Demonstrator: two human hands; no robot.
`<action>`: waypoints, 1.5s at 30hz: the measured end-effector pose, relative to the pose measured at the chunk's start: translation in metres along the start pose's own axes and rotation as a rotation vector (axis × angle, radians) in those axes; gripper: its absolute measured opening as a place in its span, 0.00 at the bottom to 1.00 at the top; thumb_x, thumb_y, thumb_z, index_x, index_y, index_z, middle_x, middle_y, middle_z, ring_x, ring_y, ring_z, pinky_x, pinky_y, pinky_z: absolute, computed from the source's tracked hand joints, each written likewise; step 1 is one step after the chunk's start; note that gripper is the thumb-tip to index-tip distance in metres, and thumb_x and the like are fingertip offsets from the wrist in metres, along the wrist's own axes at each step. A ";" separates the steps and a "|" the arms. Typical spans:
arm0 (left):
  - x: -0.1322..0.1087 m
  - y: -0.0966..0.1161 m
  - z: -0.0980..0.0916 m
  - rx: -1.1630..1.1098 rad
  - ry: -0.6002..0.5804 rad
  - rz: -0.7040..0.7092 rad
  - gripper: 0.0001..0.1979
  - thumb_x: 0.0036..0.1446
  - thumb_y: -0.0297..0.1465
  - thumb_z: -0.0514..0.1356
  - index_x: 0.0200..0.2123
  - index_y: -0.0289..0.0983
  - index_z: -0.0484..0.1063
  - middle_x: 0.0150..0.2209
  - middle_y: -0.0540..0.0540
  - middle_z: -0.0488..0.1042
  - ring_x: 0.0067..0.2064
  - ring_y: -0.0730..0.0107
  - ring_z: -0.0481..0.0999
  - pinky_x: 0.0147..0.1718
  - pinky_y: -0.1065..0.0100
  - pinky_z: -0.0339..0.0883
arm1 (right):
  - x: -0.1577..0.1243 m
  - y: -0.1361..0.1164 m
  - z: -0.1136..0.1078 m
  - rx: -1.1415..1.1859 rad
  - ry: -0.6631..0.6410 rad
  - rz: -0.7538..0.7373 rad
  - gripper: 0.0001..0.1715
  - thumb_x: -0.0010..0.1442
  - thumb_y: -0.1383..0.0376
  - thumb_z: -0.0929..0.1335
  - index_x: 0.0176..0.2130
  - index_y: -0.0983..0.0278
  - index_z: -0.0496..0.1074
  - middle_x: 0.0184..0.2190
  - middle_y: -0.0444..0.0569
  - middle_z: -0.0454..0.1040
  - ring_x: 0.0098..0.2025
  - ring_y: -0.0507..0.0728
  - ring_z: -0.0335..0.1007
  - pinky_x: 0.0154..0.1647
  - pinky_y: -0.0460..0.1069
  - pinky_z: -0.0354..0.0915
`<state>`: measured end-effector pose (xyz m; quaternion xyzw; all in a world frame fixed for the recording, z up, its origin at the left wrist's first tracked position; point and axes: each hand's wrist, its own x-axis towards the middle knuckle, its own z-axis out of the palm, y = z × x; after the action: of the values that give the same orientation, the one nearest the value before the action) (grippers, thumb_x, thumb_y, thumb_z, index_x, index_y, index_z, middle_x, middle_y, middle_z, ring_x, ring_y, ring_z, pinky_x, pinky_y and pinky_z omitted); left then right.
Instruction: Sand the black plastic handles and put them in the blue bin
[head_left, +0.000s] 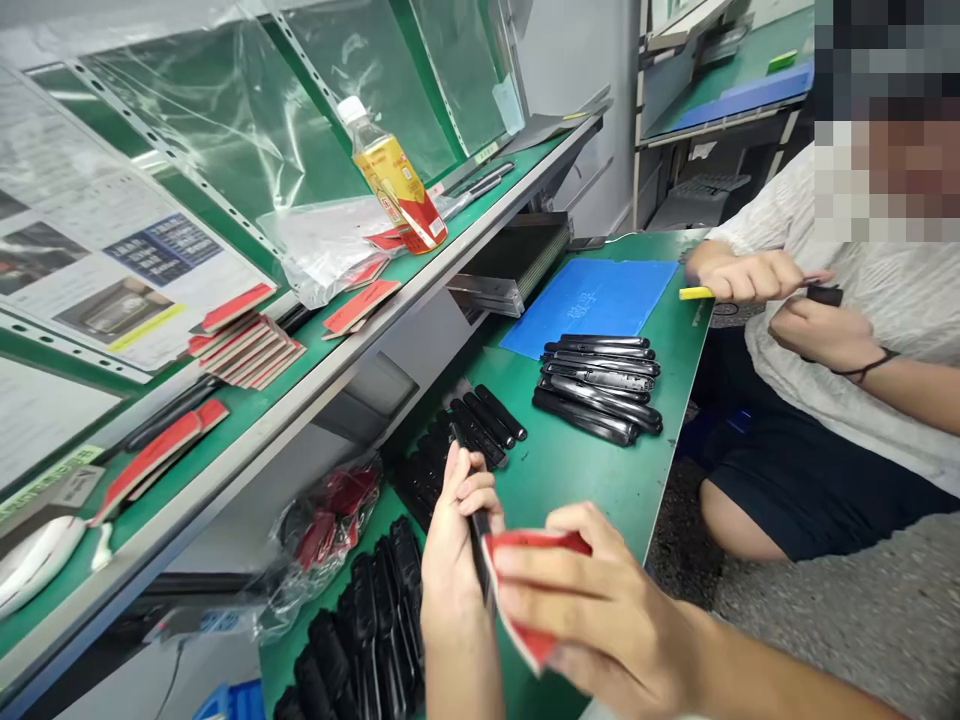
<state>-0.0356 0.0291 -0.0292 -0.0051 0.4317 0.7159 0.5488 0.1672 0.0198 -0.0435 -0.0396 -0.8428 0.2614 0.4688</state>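
My left hand [454, 545] is closed around a narrow black plastic piece [478, 540], held upright over the green bench [570, 470]. Against that piece my right hand [592, 605] pinches a red-backed adhesive strip [525, 595]. Just beyond my hands lie rows of similar black pieces [480, 420], and more of them [375, 620] are lined up at the near left edge.
A stack of finished black parts [600, 385] sits by a blue mat [592, 295]. The shelf at left carries red strips [247, 345], a drink bottle [394, 180] and plastic-sleeved sheets. A seated co-worker's hands [757, 280] work at the right with a yellow tool.
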 end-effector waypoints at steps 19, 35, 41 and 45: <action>-0.001 -0.054 -0.052 0.375 0.068 0.182 0.40 0.59 0.32 0.64 0.67 0.58 0.47 0.38 0.50 0.72 0.22 0.81 0.69 0.16 0.78 0.62 | -0.059 0.063 0.030 0.186 0.192 0.669 0.20 0.71 0.58 0.59 0.59 0.55 0.67 0.59 0.51 0.70 0.61 0.58 0.66 0.61 0.58 0.64; 0.001 -0.099 -0.101 0.697 0.093 0.196 0.23 0.60 0.42 0.61 0.54 0.41 0.61 0.47 0.43 0.72 0.26 0.76 0.72 0.19 0.72 0.65 | -0.141 0.129 0.081 -0.271 0.061 0.801 0.23 0.66 0.58 0.65 0.59 0.56 0.69 0.55 0.52 0.73 0.54 0.63 0.70 0.55 0.62 0.67; 0.004 -0.108 -0.112 0.684 0.139 0.186 0.26 0.58 0.43 0.62 0.55 0.39 0.61 0.44 0.43 0.74 0.29 0.72 0.75 0.23 0.70 0.68 | -0.146 0.133 0.082 -0.293 0.028 0.783 0.23 0.66 0.56 0.65 0.59 0.56 0.68 0.55 0.52 0.73 0.53 0.64 0.71 0.55 0.63 0.67; 0.004 -0.101 -0.129 0.787 0.226 0.132 0.43 0.54 0.45 0.65 0.66 0.42 0.47 0.29 0.53 0.71 0.19 0.74 0.69 0.17 0.72 0.63 | -0.150 0.137 0.084 -0.294 0.024 0.777 0.23 0.66 0.56 0.65 0.58 0.57 0.68 0.54 0.53 0.73 0.53 0.65 0.71 0.55 0.63 0.66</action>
<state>-0.0171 -0.0457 -0.1739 0.1542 0.7292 0.5248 0.4112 0.1581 0.0568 -0.2603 -0.4243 -0.7880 0.2952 0.3344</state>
